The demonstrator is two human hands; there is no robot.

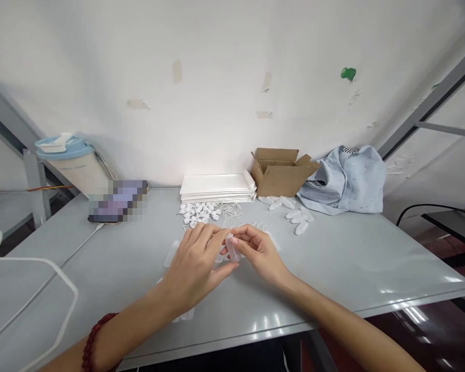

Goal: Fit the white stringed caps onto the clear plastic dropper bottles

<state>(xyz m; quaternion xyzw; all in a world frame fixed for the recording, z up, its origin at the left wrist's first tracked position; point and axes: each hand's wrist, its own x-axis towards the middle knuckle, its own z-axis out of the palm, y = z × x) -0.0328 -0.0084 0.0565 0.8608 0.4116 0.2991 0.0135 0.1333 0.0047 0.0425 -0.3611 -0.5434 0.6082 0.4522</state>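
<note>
A small translucent plastic bottle (233, 249), slightly tilted, is held above the table between my two hands. My left hand (201, 258) has its thumb at the bottle's base and its fingers near the top. My right hand (259, 250) pinches the bottle's upper part from the other side. Whether a cap sits on the bottle I cannot make out. Beyond my hands lie a heap of small white caps (199, 213) and some thin clear pieces (230, 210). More translucent bottles lie partly hidden under and beside my left hand, one bottle (171, 254) showing at its left.
Flat white cartons (217, 184) are stacked against the wall, beside an open cardboard box (281, 178). Loose translucent bottles (300, 216) lie before a light-blue cloth bag (344, 181). At left are a phone (118, 201) on a white cable and a blue-lidded cup (75, 165).
</note>
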